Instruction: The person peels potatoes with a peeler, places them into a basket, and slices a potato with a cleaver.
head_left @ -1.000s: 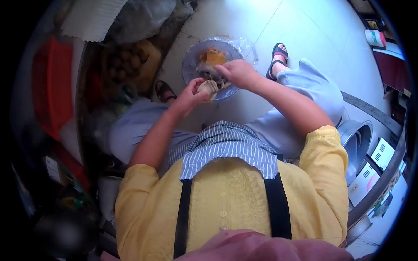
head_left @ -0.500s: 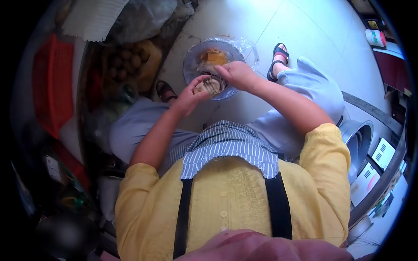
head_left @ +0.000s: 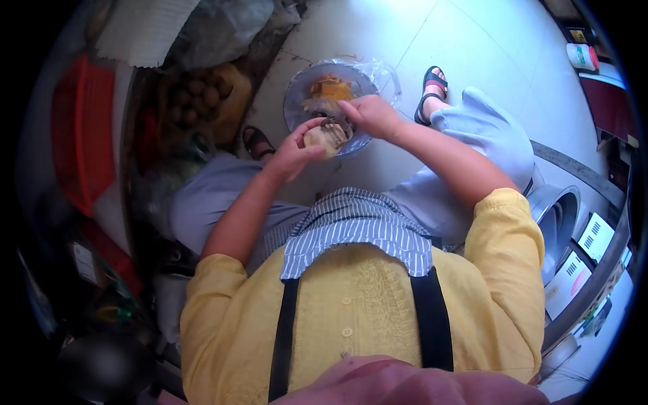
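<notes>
My left hand (head_left: 295, 150) is closed around a pale, roundish root vegetable (head_left: 326, 138) with dark brown strips of skin on its upper side. Thumb and fingers press on it from the left. My right hand (head_left: 372, 115) is closed just above and to the right, its thumb pointing at the vegetable's top. Whatever its fingers hold is hidden. Both hands are over the near side of a round bin (head_left: 292, 111) lined with clear plastic. Orange and pale scraps (head_left: 331, 89) lie inside the bin.
To the left, a yellow bag (head_left: 233, 101) holds several round brown potatoes (head_left: 196, 100). An orange-red plastic basket (head_left: 84, 135) stands farther left. A metal basin (head_left: 560, 209) sits in a rack at my right. My sandalled feet flank the bin on the tiled floor (head_left: 466, 40).
The vegetable has turned in my left hand, so a paler face shows and the dark strips sit higher. My right hand has shifted slightly to the right and down.
</notes>
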`<state>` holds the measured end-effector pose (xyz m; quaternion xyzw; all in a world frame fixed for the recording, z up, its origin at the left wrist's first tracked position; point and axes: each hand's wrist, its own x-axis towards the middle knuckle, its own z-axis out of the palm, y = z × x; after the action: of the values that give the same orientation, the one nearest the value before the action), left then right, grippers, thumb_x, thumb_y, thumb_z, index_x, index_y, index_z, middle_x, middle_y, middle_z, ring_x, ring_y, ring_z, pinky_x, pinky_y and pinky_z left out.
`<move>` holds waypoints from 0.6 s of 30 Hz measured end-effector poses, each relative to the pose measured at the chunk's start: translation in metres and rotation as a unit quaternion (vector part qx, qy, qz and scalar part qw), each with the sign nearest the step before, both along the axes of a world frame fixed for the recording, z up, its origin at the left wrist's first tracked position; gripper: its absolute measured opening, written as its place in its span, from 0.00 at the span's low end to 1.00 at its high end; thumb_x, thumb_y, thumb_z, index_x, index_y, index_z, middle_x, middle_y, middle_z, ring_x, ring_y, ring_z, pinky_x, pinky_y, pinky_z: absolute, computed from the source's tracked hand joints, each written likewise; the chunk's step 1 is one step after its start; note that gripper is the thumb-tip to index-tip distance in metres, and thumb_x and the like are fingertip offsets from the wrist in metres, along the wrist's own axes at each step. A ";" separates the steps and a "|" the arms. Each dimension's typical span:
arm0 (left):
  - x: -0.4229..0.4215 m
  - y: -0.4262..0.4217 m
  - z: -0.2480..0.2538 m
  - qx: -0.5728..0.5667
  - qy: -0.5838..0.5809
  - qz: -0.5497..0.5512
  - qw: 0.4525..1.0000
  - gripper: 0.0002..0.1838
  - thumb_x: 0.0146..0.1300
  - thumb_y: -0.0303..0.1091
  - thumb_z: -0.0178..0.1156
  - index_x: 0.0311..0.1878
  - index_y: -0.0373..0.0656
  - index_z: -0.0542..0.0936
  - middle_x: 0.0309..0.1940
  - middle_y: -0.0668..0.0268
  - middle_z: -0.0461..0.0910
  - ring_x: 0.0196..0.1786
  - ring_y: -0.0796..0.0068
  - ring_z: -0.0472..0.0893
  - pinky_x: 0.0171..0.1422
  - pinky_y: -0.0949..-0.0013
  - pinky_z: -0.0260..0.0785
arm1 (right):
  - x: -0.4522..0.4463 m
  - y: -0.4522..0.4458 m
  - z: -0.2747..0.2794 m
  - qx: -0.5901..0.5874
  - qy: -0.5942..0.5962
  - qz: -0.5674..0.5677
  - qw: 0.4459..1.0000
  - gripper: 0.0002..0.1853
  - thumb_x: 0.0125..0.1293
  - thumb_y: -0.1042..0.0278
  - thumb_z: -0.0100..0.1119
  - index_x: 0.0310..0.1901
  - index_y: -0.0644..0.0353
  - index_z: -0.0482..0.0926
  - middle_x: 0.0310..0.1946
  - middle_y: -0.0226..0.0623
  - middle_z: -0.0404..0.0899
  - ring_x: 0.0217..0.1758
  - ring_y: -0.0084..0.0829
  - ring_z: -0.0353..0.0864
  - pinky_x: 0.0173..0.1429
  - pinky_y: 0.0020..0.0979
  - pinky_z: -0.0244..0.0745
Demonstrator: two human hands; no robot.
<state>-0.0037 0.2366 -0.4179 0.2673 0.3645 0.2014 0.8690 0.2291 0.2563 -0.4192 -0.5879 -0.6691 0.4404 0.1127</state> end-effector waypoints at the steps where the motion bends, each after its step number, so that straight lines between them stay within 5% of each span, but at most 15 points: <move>1: 0.000 -0.001 0.002 0.012 -0.002 -0.001 1.000 0.35 0.55 0.25 0.60 0.66 0.39 0.57 0.58 0.60 0.68 0.59 0.69 0.71 0.61 0.66 0.66 | 0.009 0.004 -0.008 0.024 -0.042 0.024 0.999 0.27 0.67 0.44 0.37 0.33 0.56 0.82 0.31 0.47 0.80 0.38 0.48 0.79 0.44 0.44 0.72; 4: -0.003 0.004 0.006 0.017 -0.030 0.001 0.999 0.35 0.55 0.24 0.59 0.66 0.39 0.58 0.59 0.60 0.67 0.60 0.69 0.70 0.62 0.66 0.65 | 0.029 0.010 -0.011 -0.029 -0.167 0.041 0.985 0.27 0.67 0.44 0.37 0.34 0.56 0.82 0.32 0.46 0.80 0.38 0.48 0.79 0.44 0.44 0.73; 18: -0.002 0.002 -0.003 -0.028 -0.009 -0.008 1.000 0.33 0.57 0.25 0.59 0.66 0.43 0.58 0.59 0.62 0.66 0.60 0.68 0.70 0.63 0.64 0.65 | 0.017 0.011 0.002 -0.036 -0.121 -0.032 0.991 0.25 0.66 0.46 0.41 0.31 0.59 0.82 0.31 0.48 0.80 0.38 0.49 0.79 0.45 0.44 0.73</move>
<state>-0.0056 0.2385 -0.4209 0.2440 0.3604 0.1864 0.8808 0.2456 0.2672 -0.4168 -0.6619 -0.6422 0.3858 0.0235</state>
